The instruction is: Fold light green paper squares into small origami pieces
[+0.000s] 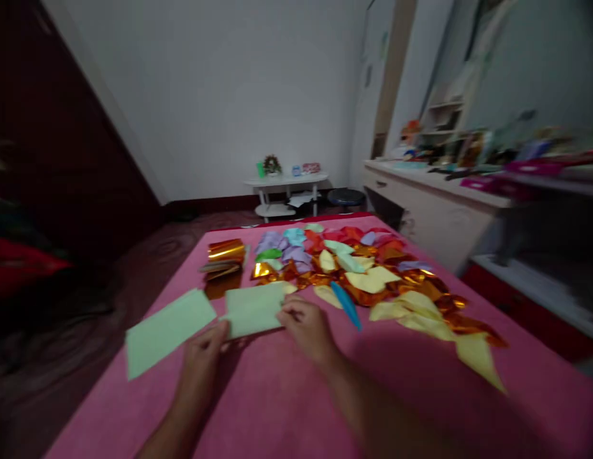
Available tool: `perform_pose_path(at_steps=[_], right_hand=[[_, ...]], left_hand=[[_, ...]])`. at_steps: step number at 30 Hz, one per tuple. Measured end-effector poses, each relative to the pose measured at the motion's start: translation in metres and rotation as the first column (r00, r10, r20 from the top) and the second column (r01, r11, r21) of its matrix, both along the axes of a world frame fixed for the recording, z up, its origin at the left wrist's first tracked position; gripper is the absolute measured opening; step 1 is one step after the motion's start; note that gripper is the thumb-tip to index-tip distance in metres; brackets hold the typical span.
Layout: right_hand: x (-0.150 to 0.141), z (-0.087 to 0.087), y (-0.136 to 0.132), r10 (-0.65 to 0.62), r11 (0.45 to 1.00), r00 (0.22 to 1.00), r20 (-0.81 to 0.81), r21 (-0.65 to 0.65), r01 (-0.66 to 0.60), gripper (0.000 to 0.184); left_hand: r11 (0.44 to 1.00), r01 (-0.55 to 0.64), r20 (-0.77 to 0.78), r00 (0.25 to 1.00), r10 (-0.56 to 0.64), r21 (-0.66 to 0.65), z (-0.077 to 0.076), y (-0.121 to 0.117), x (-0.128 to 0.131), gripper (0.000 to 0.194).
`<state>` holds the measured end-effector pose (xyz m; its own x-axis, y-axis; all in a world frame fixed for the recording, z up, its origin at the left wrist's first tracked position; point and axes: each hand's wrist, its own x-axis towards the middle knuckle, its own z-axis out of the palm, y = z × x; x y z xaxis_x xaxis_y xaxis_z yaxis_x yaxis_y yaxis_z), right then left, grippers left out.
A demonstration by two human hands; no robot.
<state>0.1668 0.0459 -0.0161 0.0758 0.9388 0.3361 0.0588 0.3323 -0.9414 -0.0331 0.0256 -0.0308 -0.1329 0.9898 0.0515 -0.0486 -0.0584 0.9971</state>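
Note:
A pale green sheet of paper (pixel 254 308) is held up between my two hands, a little above the pink table cover (pixel 258 395). My left hand (pixel 208 344) pinches its lower left corner. At its right edge, my right hand (pixel 306 322) pinches the paper between thumb and fingers. Another pale green sheet (pixel 169 331) lies flat to the left of my left hand. Beyond the held sheet sits a stack of shiny orange-gold foil sheets (pixel 224 264). A blue folded paper piece (pixel 345 305) lies just right of my right hand.
Many folded pieces spread over the table's far right half: purple paper (pixel 296 255), yellow paper (pixel 373 279), shiny gold foil (pixel 423 280). A white side table (pixel 287 182) and dark stool (pixel 345 197) stand behind. A cluttered drawer cabinet (pixel 435 204) lines the right.

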Motion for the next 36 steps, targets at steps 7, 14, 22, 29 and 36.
perform_pose_path(at_steps=[7, 14, 22, 29, 36], right_hand=[[0.0, -0.007, 0.003, 0.146, 0.989, 0.989, 0.033, -0.008, -0.146, 0.02], [0.0, -0.009, 0.004, 0.228, 0.971, 0.973, 0.023, -0.082, -0.225, 0.021], [0.0, -0.017, 0.007, 0.237, 0.969, 0.967, 0.098, -0.091, -0.228, 0.03], [-0.001, -0.017, 0.008, 0.161, 0.984, 0.986, 0.042, -0.086, -0.157, 0.023], [0.002, -0.021, 0.008, 0.066, 0.979, 0.998, 0.026, -0.196, -0.059, 0.026]], left_hand=[[0.998, 0.029, -0.002, 1.0, -0.029, 0.06, 0.005, 0.017, 0.0, 0.031], [0.999, -0.052, 0.038, 0.998, 0.052, 0.005, 0.0, 0.018, -0.003, 0.035], [0.997, -0.078, -0.024, 0.997, 0.078, 0.019, 0.008, 0.016, 0.003, 0.042], [0.999, -0.035, 0.049, 0.998, 0.035, 0.004, 0.002, 0.019, 0.001, 0.048], [0.999, 0.006, 0.166, 0.986, 0.003, -0.053, 0.005, 0.016, 0.004, 0.046]])
